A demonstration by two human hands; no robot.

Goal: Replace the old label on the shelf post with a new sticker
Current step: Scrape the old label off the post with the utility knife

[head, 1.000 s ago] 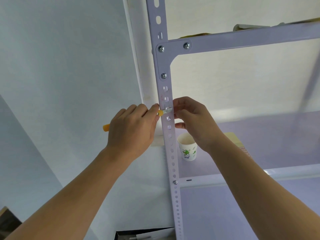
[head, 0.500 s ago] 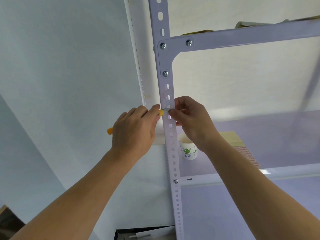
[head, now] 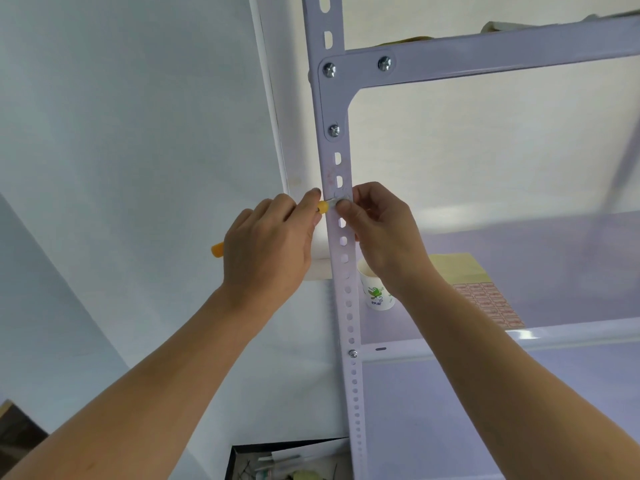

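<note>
left hand (head: 266, 251): clenched on a yellow-handled scraper (head: 323, 206), long axis angled up-right, tip laid on the shelf post (head: 346, 289) | right hand (head: 377, 230): label remnant (head: 341, 199) pinched at the upright post | paper cup (head: 377, 292), sticker sheet (head: 491, 303) seen behind on the shelf (head: 554, 258)

Two bare hands: left hand (head: 266, 254), right hand (head: 384, 233). One white perforated steel shelf post (head: 346, 289). One yellow-handled scraping tool (head: 323, 206). One white paper cup with green print (head: 375, 292). One sheet of pink stickers (head: 488, 304). Four silver screws in view.
</note>
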